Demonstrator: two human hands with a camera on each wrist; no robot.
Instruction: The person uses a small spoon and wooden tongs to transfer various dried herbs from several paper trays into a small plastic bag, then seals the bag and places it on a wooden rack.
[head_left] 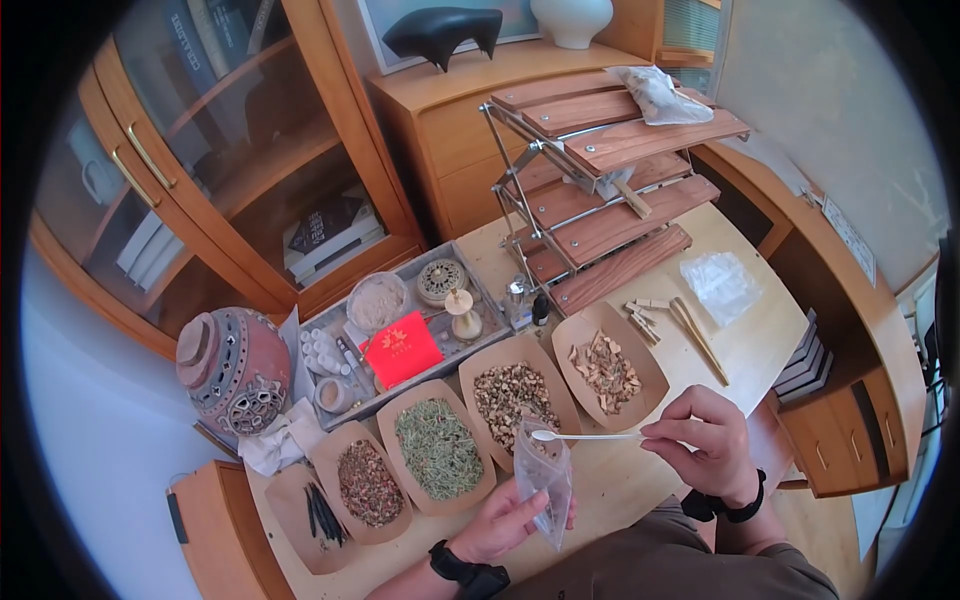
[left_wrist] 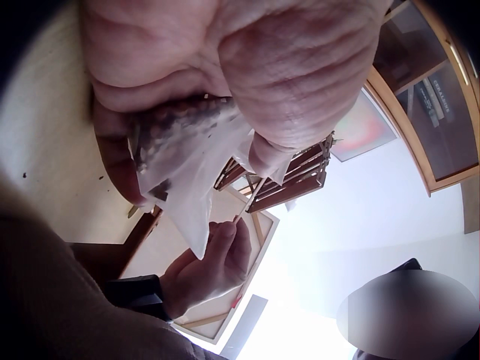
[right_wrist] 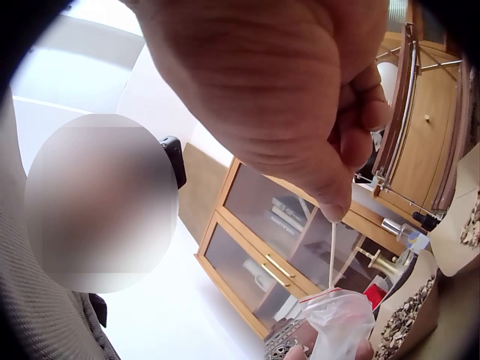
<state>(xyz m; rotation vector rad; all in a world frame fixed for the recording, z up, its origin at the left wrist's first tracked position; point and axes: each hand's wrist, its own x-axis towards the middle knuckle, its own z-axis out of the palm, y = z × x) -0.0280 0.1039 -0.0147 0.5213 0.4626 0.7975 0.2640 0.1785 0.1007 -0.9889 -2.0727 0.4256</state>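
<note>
My left hand (head_left: 508, 522) grips a clear plastic zip bag (head_left: 549, 497) low down, thumb across its front. In the left wrist view, small grainy pieces show inside the bag (left_wrist: 191, 161). My right hand (head_left: 705, 440) pinches the handle end of a thin white spoon (head_left: 595, 437) between thumb and fingertips. The spoon's bowl lies at the open mouth of the bag, overlapping it in the head view. Just beyond the bag stands a paper tray of chopped brown and pale pieces (head_left: 512, 398). Beside it, another tray holds dry green herb (head_left: 440, 450).
Further trays hold a reddish mix (head_left: 370, 485), dark sticks (head_left: 322, 515) and wood chips (head_left: 604, 372). Behind them a grey tray (head_left: 480, 268) carries a red packet (head_left: 402, 349) and brass pieces. Tongs (head_left: 700, 342), a plastic bag (head_left: 720, 286) and a folding wooden rack (head_left: 600, 200) stand right; a patterned jar (head_left: 232, 370) left.
</note>
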